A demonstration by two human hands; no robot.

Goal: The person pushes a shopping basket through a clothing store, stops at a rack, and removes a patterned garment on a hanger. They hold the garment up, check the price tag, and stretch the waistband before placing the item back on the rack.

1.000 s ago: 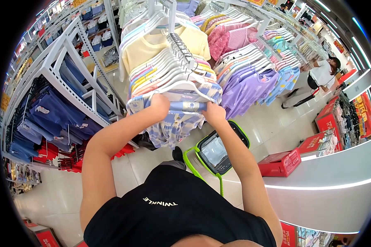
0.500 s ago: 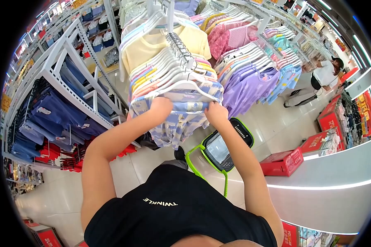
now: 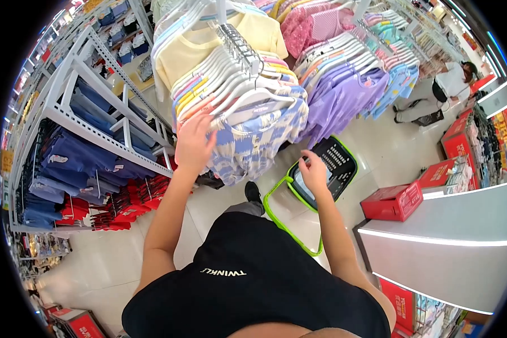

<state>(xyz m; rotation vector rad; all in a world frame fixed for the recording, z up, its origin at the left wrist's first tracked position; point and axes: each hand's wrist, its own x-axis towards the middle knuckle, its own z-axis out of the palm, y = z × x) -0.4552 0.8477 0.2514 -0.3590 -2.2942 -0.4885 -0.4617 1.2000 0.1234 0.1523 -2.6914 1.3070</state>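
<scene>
A blue-and-white patterned top [image 3: 248,138] hangs at the front of a rack on a white hanger [image 3: 259,97]. My left hand [image 3: 195,145] is open beside the top's left shoulder, its thumb apart from the fingers; whether it touches the fabric I cannot tell. To the right and lower, my right hand [image 3: 314,172] is in the air with fingers loosely bent and apart, holding nothing. Beneath it on the floor stands a black shopping basket [image 3: 339,160] with a bright green rim and handle. Part of the basket's inside is hidden by that hand.
Behind the patterned top hang several tops on white hangers, with a pale yellow top [image 3: 188,48] and a purple top [image 3: 346,104] nearby. A white metal rack [image 3: 107,141] of trousers stands left. On the right are a red box [image 3: 392,201], a grey counter [image 3: 450,219] and another person [image 3: 439,93].
Both hands have let go of the patterned top, whose hem now hangs down. My left hand moved left; my right hand dropped down and right, over the basket.
</scene>
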